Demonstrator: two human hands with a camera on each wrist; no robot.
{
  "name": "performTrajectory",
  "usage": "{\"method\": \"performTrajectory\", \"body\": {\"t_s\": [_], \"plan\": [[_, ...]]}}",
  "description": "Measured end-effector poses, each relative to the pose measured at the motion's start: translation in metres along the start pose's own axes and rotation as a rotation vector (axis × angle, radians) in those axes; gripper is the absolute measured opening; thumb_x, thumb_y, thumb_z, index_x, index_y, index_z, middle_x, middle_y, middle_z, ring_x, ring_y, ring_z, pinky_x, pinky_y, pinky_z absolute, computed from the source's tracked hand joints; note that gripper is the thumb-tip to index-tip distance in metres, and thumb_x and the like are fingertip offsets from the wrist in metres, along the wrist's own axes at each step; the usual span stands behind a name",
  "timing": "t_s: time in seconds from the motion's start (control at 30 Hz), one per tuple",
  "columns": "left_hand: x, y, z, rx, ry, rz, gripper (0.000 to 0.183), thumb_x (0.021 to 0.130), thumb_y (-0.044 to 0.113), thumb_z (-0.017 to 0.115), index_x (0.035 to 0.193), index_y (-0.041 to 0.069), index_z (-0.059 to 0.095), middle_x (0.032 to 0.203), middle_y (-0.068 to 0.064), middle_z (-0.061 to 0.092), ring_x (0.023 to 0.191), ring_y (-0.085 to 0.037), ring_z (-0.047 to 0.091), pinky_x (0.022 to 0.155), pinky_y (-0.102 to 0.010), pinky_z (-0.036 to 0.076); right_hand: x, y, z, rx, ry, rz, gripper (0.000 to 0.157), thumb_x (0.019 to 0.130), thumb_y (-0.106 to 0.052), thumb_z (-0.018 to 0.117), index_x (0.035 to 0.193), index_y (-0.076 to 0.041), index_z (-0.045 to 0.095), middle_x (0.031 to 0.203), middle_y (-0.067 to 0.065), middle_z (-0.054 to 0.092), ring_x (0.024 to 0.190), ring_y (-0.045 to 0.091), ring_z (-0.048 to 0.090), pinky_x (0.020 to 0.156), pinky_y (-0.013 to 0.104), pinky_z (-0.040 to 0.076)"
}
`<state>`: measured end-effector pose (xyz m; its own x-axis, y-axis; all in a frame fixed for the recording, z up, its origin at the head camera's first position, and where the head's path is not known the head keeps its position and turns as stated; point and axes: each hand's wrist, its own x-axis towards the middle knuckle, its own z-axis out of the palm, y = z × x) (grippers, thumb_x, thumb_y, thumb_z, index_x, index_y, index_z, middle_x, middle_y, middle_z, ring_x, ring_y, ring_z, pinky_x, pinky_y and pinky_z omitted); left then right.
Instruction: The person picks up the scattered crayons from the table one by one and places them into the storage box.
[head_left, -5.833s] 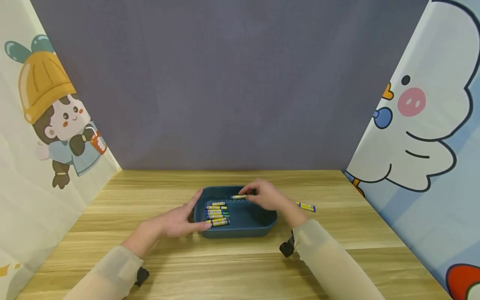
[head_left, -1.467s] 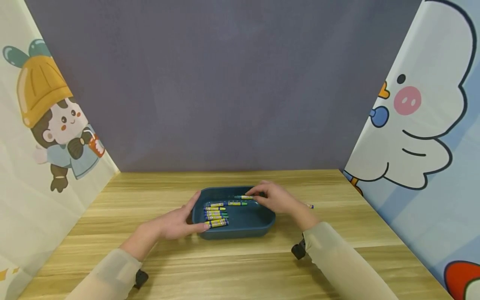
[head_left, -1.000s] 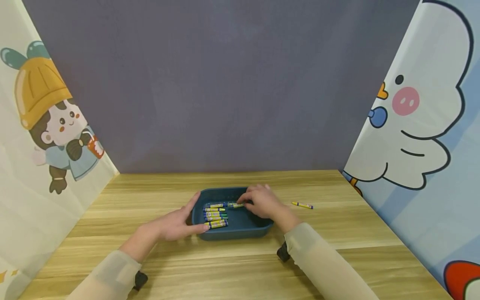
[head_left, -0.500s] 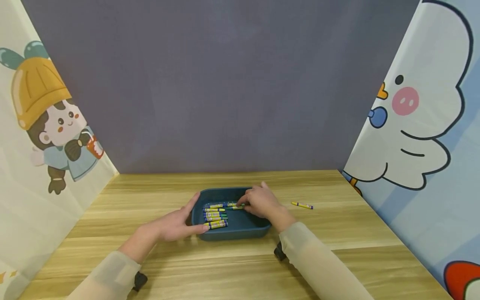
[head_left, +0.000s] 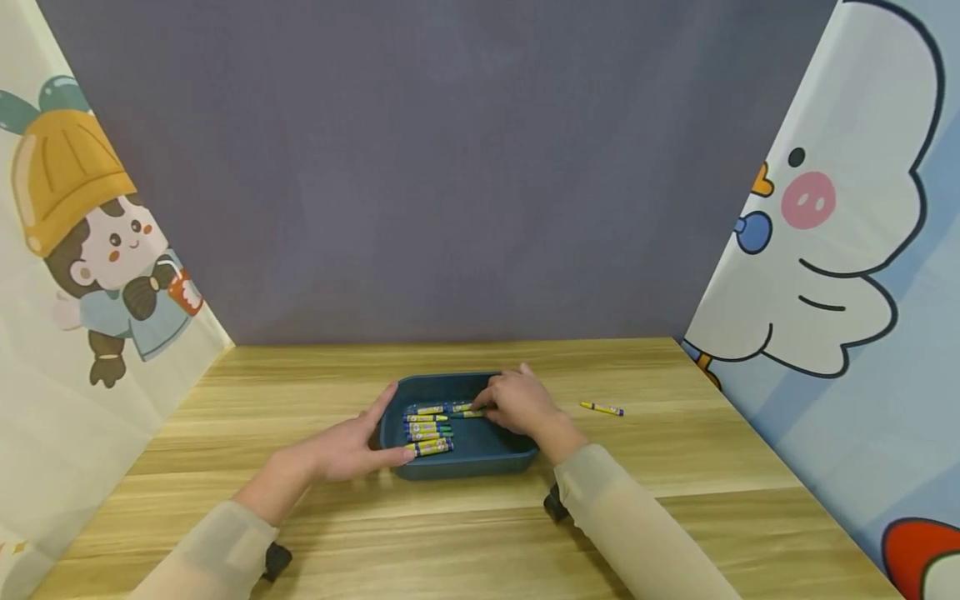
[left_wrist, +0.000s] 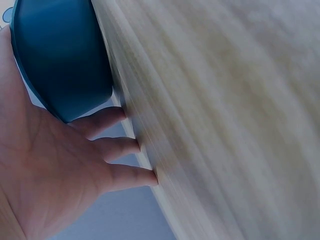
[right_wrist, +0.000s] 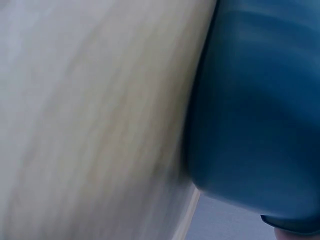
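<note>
A dark blue rectangular box (head_left: pixel 462 471) stands on the table, with several crayons (head_left: pixel 429 428) in yellow and blue wrappers lined up along its left side. My left hand (head_left: pixel 341 446) spans the box's left end with straight fingers, the thumb over the front rim; in the left wrist view, three fingertips touch the tabletop. Inside the box, my right hand (head_left: pixel 521 404) pinches the right end of a green-tipped crayon (head_left: pixel 467 414) low over the floor. Just behind it lies another crayon (head_left: pixel 457 407). The right wrist view shows mainly the box's outer wall (right_wrist: pixel 255 120).
One loose crayon (head_left: pixel 602 408) lies on the wooden table (head_left: pixel 420 533) to the right of the box. A grey backdrop (head_left: pixel 450 167) rises at the table's far edge, and printed cartoon panels stand on both sides.
My right hand brings a crayon from the back rim down and leftward into the box, in front of another crayon set down there earlier. Fewer crayons lie on the table. My left hand stays put.
</note>
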<state>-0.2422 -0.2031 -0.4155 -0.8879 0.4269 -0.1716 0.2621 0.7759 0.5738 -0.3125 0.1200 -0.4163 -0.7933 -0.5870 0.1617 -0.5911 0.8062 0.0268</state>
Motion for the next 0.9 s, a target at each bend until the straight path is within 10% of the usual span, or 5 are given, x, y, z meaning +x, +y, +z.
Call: {"method": "performTrajectory", "body": {"t_s": [0.53,0.73,0.9], "plan": [[0.002,0.001,0.001,0.008,0.027,0.012,0.122,0.099,0.073,0.067,0.178,0.024,-0.011,0.167,-0.038,0.041,0.152,-0.051,0.05,0.126,-0.065,0.039,-0.025,0.041,-0.023,0.382,0.24,0.024,0.025,0.1,-0.023,0.082,0.125,-0.021,0.085,0.099,-0.009,0.079,0.085,0.013,0.064,0.105,0.06,0.041],[0.001,0.002,0.001,0.017,0.015,0.008,0.121,0.1,0.074,0.065,0.177,0.026,-0.013,0.17,-0.037,0.037,0.154,-0.053,0.047,0.127,-0.065,0.038,-0.061,0.089,-0.027,0.432,0.204,0.147,0.024,0.103,-0.021,0.079,0.126,-0.019,0.083,0.102,-0.005,0.079,0.074,0.008,0.055,0.1,0.054,0.041],[0.0,0.002,0.001,0.018,0.016,0.008,0.121,0.099,0.075,0.065,0.177,0.025,-0.014,0.17,-0.038,0.035,0.154,-0.053,0.046,0.127,-0.066,0.037,-0.088,0.128,-0.018,0.511,0.125,0.227,0.028,0.105,-0.02,0.075,0.132,-0.012,0.08,0.107,0.004,0.078,0.069,0.013,0.057,0.067,0.033,0.049]]}}
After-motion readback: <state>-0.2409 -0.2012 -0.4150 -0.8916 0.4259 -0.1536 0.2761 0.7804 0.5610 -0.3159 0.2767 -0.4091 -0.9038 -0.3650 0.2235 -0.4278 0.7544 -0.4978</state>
